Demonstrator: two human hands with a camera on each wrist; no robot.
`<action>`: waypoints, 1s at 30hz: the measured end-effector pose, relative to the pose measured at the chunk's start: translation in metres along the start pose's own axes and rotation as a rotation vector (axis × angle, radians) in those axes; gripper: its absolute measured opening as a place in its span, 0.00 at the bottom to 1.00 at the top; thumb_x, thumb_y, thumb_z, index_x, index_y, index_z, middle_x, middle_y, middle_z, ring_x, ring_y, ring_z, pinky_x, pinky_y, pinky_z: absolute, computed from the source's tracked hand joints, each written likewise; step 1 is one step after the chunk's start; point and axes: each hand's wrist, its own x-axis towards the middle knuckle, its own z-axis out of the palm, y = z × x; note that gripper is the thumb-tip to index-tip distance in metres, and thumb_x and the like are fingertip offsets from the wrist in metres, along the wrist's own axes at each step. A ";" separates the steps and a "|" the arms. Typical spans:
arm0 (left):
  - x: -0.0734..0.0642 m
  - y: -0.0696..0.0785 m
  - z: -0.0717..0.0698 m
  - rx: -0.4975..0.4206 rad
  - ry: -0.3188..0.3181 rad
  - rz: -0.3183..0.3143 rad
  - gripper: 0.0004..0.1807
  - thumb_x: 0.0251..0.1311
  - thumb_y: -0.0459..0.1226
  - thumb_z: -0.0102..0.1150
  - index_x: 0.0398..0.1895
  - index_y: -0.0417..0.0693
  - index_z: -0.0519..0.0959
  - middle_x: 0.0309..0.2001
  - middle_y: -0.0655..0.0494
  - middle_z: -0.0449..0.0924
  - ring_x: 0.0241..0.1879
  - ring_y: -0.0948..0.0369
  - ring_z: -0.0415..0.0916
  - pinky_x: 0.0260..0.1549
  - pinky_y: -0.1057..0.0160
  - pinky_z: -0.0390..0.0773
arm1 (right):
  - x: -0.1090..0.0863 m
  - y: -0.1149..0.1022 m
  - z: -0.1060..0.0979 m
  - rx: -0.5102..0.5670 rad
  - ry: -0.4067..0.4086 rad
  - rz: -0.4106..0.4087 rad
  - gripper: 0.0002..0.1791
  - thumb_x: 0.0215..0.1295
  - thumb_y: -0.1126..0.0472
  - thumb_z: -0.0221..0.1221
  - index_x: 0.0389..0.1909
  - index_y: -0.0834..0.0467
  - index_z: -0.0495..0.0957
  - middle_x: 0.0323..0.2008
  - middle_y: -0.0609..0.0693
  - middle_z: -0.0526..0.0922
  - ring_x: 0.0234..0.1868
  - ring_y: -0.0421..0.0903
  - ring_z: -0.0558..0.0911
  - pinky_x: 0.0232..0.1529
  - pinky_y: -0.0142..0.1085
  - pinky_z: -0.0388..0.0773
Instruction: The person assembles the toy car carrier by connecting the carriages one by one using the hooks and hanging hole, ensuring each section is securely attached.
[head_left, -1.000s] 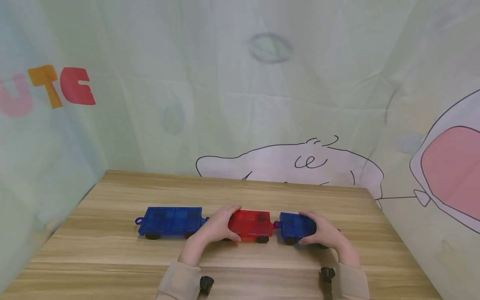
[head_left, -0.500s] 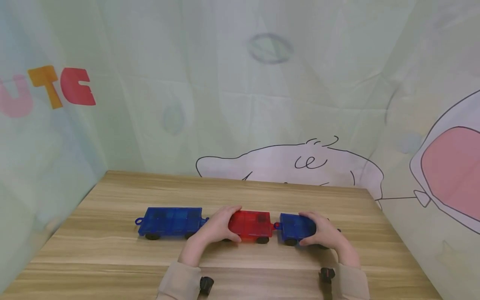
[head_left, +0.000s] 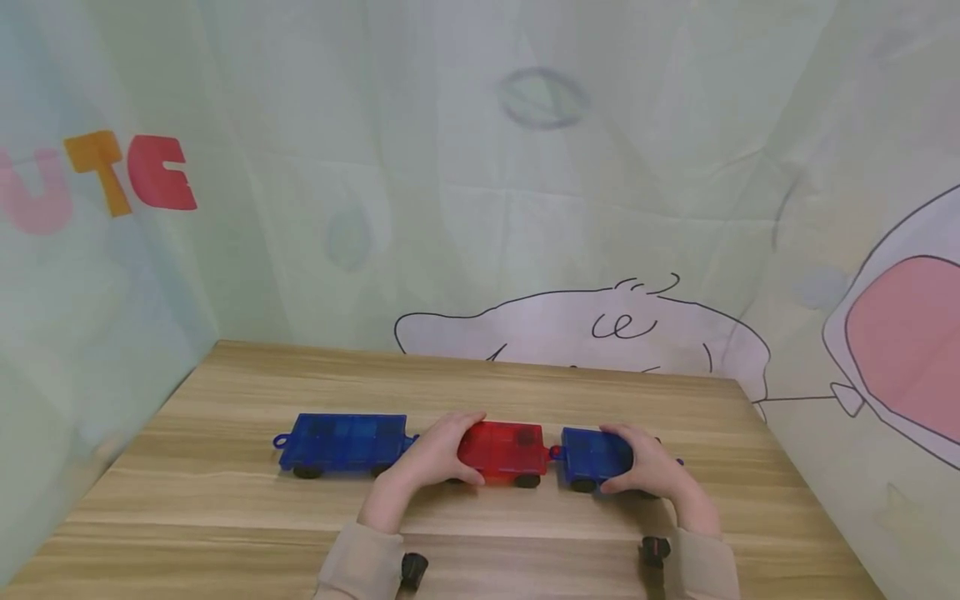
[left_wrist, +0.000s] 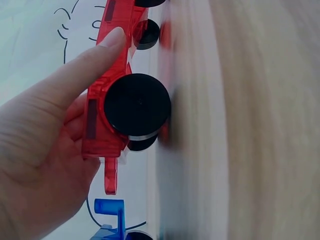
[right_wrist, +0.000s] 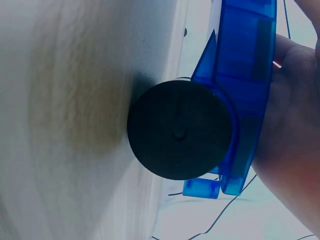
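Nothing has visibly shifted: the left hand [head_left: 435, 452] grips the red car [head_left: 510, 450] midway between the side edges of the table [head_left: 255, 533], the right hand [head_left: 648, 463] the small blue car [head_left: 595, 452] nearer the right edge, their link [head_left: 556, 452] apparently intact.

Head camera faces forward and down over the bench [head_left: 480, 558]. Wrist cameras: close, low, rolled sideways. Left shares red car [head_left: 510, 450] with head; right, blue car [head_left: 588, 452].
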 end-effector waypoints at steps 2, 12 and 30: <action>0.000 -0.001 0.000 0.007 -0.001 0.009 0.48 0.41 0.39 0.80 0.68 0.37 0.67 0.67 0.41 0.69 0.66 0.44 0.66 0.65 0.43 0.68 | -0.001 -0.001 0.000 0.001 -0.005 -0.008 0.52 0.38 0.50 0.78 0.66 0.63 0.68 0.63 0.69 0.70 0.63 0.67 0.70 0.60 0.64 0.68; 0.000 -0.003 -0.002 -0.008 -0.016 0.050 0.49 0.41 0.41 0.80 0.69 0.38 0.66 0.68 0.41 0.68 0.68 0.44 0.64 0.65 0.42 0.67 | -0.002 -0.004 -0.002 0.014 -0.021 0.005 0.54 0.38 0.50 0.78 0.68 0.64 0.65 0.65 0.69 0.68 0.65 0.70 0.66 0.61 0.66 0.65; -0.020 -0.021 -0.040 -0.050 0.061 -0.055 0.56 0.41 0.44 0.80 0.74 0.42 0.59 0.74 0.38 0.58 0.73 0.41 0.54 0.68 0.38 0.60 | 0.014 -0.045 0.003 0.045 0.022 -0.076 0.52 0.47 0.48 0.75 0.71 0.63 0.61 0.70 0.65 0.65 0.71 0.68 0.61 0.65 0.67 0.61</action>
